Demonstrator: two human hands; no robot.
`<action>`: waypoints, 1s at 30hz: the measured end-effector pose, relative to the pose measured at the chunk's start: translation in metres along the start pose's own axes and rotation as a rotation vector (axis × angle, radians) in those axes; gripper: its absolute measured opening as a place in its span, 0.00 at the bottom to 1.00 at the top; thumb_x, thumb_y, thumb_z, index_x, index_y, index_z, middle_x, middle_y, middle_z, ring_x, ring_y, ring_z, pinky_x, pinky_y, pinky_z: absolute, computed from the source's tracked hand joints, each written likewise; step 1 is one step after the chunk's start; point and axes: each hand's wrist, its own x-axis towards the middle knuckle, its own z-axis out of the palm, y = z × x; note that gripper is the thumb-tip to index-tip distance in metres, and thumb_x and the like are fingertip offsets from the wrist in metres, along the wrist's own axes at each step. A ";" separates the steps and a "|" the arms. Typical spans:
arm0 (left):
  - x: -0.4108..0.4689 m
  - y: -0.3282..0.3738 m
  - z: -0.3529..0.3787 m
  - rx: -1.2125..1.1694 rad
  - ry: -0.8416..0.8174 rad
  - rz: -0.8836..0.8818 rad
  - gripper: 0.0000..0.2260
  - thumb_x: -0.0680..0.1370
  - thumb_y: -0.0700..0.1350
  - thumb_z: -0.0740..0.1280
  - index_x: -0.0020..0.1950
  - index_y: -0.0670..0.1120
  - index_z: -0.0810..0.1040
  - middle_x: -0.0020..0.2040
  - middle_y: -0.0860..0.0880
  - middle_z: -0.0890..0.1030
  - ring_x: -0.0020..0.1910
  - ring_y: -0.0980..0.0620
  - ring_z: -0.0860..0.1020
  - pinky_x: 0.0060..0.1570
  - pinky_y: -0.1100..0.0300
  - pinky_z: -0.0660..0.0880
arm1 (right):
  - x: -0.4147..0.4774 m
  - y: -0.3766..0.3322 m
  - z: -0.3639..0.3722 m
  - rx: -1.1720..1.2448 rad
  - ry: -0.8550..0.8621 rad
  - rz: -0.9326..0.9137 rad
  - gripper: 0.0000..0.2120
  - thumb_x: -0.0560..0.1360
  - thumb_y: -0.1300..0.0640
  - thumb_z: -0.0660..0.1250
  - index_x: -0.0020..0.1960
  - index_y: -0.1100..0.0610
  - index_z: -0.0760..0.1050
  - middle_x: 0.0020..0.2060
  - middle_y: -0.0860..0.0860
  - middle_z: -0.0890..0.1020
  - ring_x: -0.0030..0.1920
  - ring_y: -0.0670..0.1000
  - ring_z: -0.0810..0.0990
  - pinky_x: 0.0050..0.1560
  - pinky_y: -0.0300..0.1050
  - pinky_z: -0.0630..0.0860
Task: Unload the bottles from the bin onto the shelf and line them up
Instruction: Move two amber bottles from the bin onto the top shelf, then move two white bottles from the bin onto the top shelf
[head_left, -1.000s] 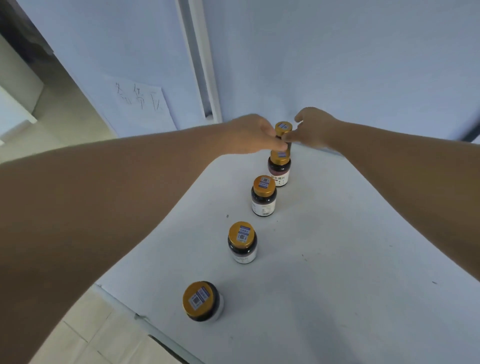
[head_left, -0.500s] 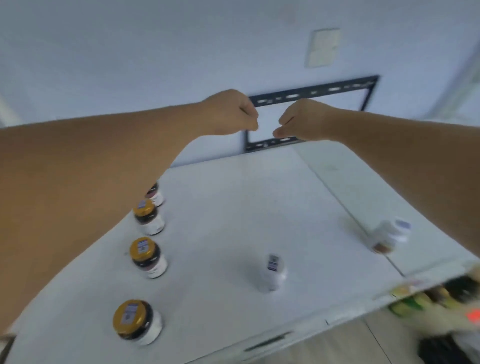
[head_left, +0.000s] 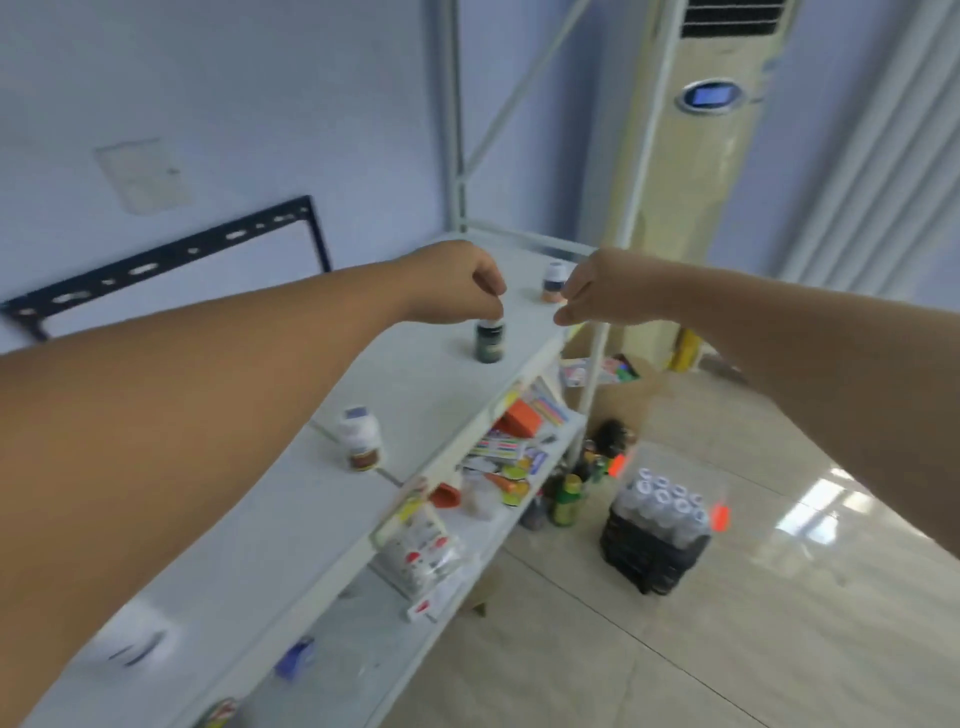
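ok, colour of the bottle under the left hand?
Dark green bottle, whitish band near its top, left hand over it; head view, blurred.

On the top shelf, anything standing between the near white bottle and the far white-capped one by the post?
Yes: in the head view the dark green bottle stands between the near white bottle and the far one, under the left hand.

three bottles (head_left: 489, 343) on shelf (head_left: 291, 499)

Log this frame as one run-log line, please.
left hand above dark bottle | right hand empty, closed | top shelf: three bottles | blurred
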 end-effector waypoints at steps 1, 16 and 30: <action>0.015 0.019 0.015 0.013 -0.023 0.021 0.13 0.73 0.49 0.74 0.58 0.54 0.82 0.52 0.56 0.83 0.51 0.56 0.82 0.49 0.63 0.75 | -0.006 0.026 -0.003 -0.004 -0.008 0.029 0.18 0.75 0.45 0.70 0.57 0.58 0.81 0.51 0.57 0.83 0.52 0.58 0.81 0.56 0.50 0.78; 0.211 0.142 0.194 0.072 -0.353 0.228 0.16 0.73 0.50 0.72 0.61 0.51 0.82 0.55 0.54 0.83 0.52 0.56 0.80 0.53 0.60 0.76 | 0.011 0.281 0.025 -0.003 -0.130 0.230 0.18 0.78 0.46 0.67 0.41 0.62 0.77 0.38 0.56 0.74 0.39 0.54 0.73 0.47 0.50 0.75; 0.416 0.147 0.329 0.054 -0.618 0.222 0.15 0.74 0.47 0.73 0.60 0.49 0.82 0.54 0.53 0.83 0.53 0.55 0.81 0.57 0.57 0.78 | 0.121 0.454 0.085 0.151 -0.278 0.452 0.19 0.77 0.48 0.69 0.38 0.62 0.71 0.34 0.55 0.69 0.38 0.55 0.68 0.39 0.44 0.66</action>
